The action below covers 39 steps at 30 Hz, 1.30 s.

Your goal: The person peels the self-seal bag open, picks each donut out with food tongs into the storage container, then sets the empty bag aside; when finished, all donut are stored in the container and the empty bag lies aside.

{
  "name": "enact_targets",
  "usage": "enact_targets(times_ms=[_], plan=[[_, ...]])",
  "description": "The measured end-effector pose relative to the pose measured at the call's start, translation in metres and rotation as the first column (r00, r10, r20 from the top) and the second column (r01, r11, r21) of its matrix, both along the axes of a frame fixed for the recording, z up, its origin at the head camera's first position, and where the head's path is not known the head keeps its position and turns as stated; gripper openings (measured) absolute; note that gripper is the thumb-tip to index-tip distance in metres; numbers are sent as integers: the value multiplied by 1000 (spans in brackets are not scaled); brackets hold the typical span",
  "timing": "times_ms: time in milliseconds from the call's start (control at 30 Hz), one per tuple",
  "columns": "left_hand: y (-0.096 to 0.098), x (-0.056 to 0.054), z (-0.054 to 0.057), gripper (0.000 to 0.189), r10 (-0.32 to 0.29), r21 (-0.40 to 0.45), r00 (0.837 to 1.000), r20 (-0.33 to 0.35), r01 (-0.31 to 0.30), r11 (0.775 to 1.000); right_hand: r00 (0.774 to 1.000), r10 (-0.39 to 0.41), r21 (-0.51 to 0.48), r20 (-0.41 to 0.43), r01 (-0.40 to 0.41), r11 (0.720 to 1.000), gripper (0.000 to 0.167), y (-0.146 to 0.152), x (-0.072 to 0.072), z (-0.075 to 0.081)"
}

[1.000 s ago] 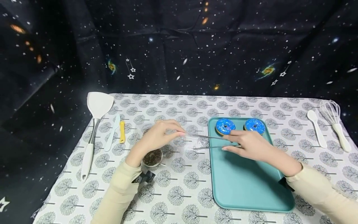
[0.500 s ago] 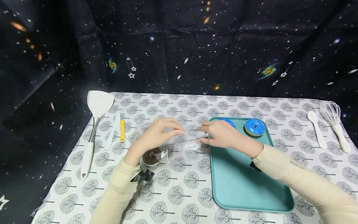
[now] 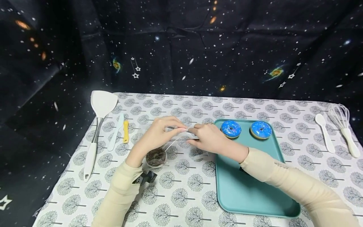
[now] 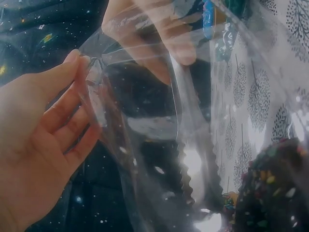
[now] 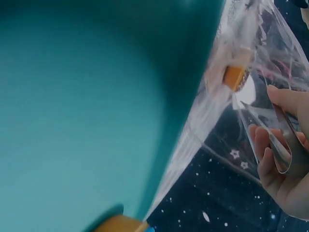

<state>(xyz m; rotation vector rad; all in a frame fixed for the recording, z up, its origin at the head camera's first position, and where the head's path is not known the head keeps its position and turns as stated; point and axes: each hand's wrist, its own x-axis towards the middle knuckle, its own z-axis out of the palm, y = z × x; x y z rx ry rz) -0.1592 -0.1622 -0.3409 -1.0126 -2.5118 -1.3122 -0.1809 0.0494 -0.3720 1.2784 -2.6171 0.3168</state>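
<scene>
My left hand [image 3: 158, 134] pinches the edge of a clear plastic bag [image 4: 149, 126] between thumb and fingertip, its mouth spread towards the right. My right hand [image 3: 210, 137] grips metal tongs [image 5: 285, 140], with thumb and fingers on their arms. In the left wrist view the serrated tong tips reach into the bag, close to a chocolate doughnut [image 4: 270, 188] with coloured sprinkles. From the head view that chocolate doughnut [image 3: 156, 157] shows below my left wrist, partly covered by it. The tongs are mostly hidden by my hands there.
A teal tray [image 3: 241, 195] lies under my right forearm, with a blue doughnut [image 3: 231, 129] and another blue doughnut [image 3: 261, 130] at its far end. Left lie a white turner [image 3: 103, 102], a pale knife [image 3: 115, 134] and a yellow-handled tool [image 3: 126, 131]. Right are a white spoon [image 3: 324, 134] and whisk [image 3: 344, 129].
My right hand has moved left with the tongs, from over the tray to the bag's mouth, and the tong tips have gone into the bag. My left hand stays on the bag's edge.
</scene>
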Motion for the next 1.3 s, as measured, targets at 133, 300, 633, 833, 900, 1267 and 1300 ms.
enact_targets(times_ms=[133,300,633,833,900,1267,1300], plan=[[0,0,-1,14,-1,7,1000,-10,1,1000,1000,-7,-1,-9,7,1000,41,-5,1,-5],[0,-1,-2,13,-14,13,1000,-25,14,1000,1000,10,-1,0,-10,1000,42,-10,2,-9],[2,-2,-3,14,-5,-8,1000,4,5,1000,994,107,-88,35,-103,991,23,-12,0,-16],[3,-3,-3,14,-9,-8,1000,7,9,1000,989,113,-130,93,-100,986,20,-12,-3,-20],[3,-3,-3,14,-9,-8,1000,5,9,1000,988,114,-137,102,-99,986,22,-10,-4,-20],[1,-5,-5,14,34,-59,999,-5,-34,998,994,105,-178,10,-102,979,15,22,4,-7],[1,-5,-5,14,32,-58,999,-6,-32,998,995,104,-164,-4,-103,981,15,25,4,-6]])
